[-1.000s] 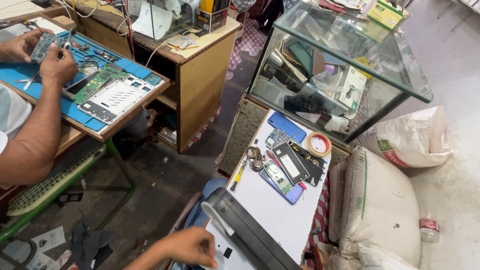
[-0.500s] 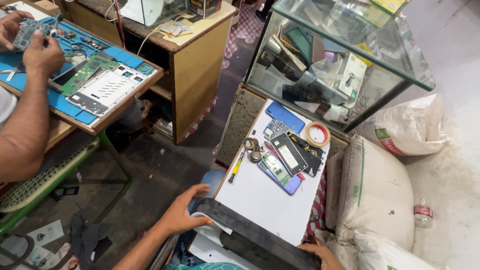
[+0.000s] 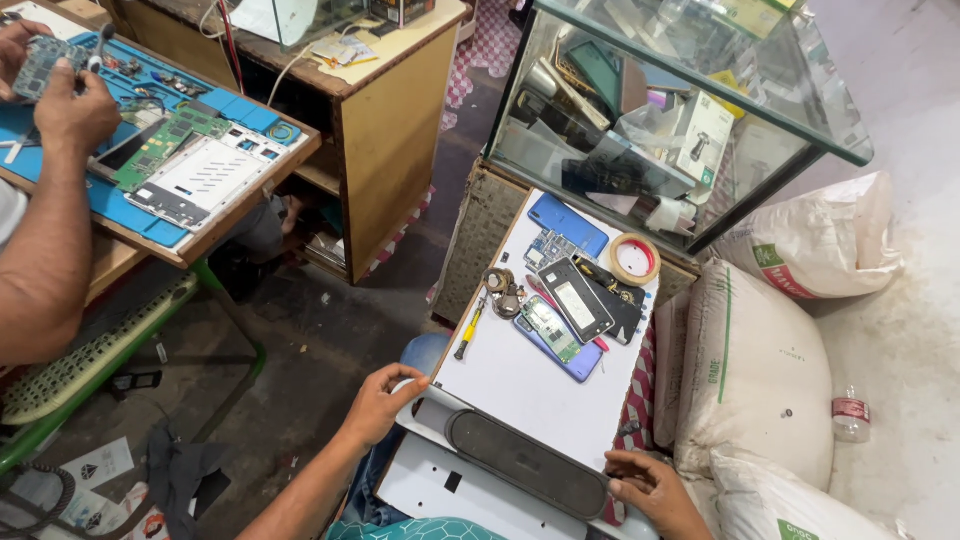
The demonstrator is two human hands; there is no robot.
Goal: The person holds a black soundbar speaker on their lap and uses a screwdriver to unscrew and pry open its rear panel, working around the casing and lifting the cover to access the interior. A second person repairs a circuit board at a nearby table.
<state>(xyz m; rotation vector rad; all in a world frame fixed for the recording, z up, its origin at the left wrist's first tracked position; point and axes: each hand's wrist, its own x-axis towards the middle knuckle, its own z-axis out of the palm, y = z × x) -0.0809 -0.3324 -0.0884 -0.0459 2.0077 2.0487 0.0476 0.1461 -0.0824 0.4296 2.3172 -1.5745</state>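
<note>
So compared with a second ago, the long dark oval piece (image 3: 527,464) is no longer tipped up at an angle. It's now laid flat across the near edge of the white tabletop (image 3: 520,385), lower middle of the frame. Back then only one hand was seen on it; now it's gripped at both ends. The left hand (image 3: 383,402) is curled around its left end and the right hand (image 3: 648,487) is clamped on its right end. So it looks steadied and squared up rather than being carried.

Farther up the tabletop, a cluster of phones (image 3: 572,305) is laid out, with a blue phone (image 3: 567,222) and a tape roll (image 3: 634,258) beside it. A yellow-handled screwdriver (image 3: 468,333) sits at the left edge.

Packaging-wise:
- Two fat white sacks (image 3: 755,370) with a green stripe are stacked at the right, and a green label patch is seen on the upper one.
- A small clear bottle (image 3: 850,416) with a red band is lying on the floor by them.
- A white box (image 3: 702,140) with a small picture is stood inside the glass cabinet (image 3: 700,90), upper right.
- White leaflets (image 3: 98,464) are scattered on the floor, lower left.

A co-worker's hand (image 3: 75,105) is closed on a tool over a blue mat (image 3: 110,195), upper left.
</note>
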